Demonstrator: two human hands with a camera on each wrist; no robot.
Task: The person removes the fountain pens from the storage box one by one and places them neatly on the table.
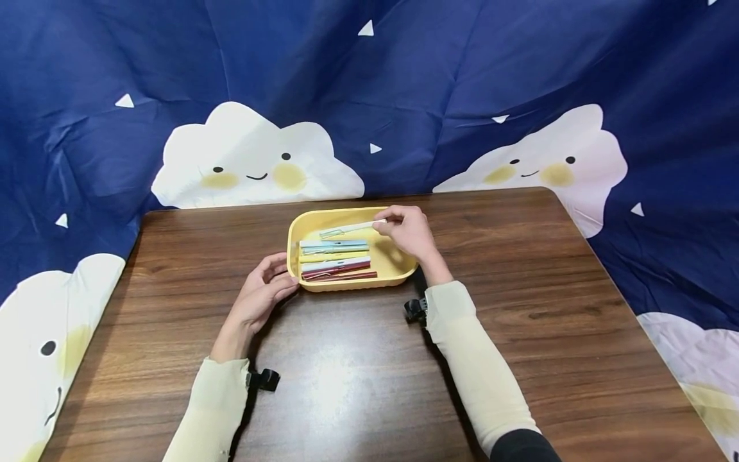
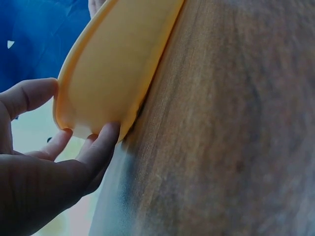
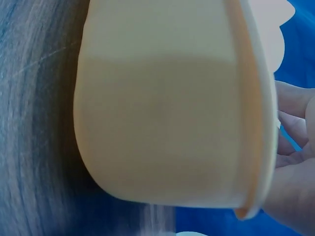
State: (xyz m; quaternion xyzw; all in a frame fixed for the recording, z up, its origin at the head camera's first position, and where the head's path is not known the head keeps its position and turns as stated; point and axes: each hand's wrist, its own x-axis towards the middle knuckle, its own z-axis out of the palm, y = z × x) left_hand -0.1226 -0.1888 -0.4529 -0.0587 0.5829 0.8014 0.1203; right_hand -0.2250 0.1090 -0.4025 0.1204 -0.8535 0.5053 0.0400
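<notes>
A yellow plastic tray (image 1: pixel 395 273) stands near the table's far edge. Several capped pens lie side by side in its left half: light blue, yellow (image 1: pixel 331 257), pale and dark red (image 1: pixel 346 277). My right hand (image 1: pixel 410 232) reaches over the tray's far right side and pinches the end of a white pen (image 1: pixel 358 226) with a clear, clipped cap, which slants over the bare floor behind the row. Thumb and fingers of my left hand (image 1: pixel 267 290) hold the tray's left end near the front corner. In the right wrist view the tray wall hides the pen.
The brown wooden table (image 1: pixel 519 321) reaches towards me and to both sides. Behind it hangs a dark blue cloth (image 1: pixel 404 96) with smiling white clouds. A black strap mount (image 1: pixel 268 380) sits on the left wrist, another (image 1: pixel 414 310) on the right.
</notes>
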